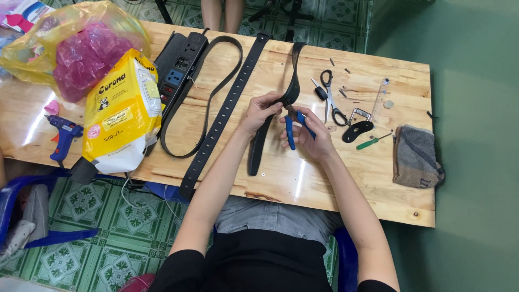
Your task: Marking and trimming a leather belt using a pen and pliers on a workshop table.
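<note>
Over a pale wooden table (281, 184) on green tiles, the left hand (259, 111) grips a black belt (270, 124), the right hand (308, 138) blue-handled pliers (292, 127).

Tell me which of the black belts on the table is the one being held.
The rightmost belt, gripped by the left hand beside the blue-handled pliers in the right hand; the other two lie untouched.

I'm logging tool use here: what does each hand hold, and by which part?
Left hand pinches the black belt near its bend; right hand grips blue-handled pliers by the handles.
</note>
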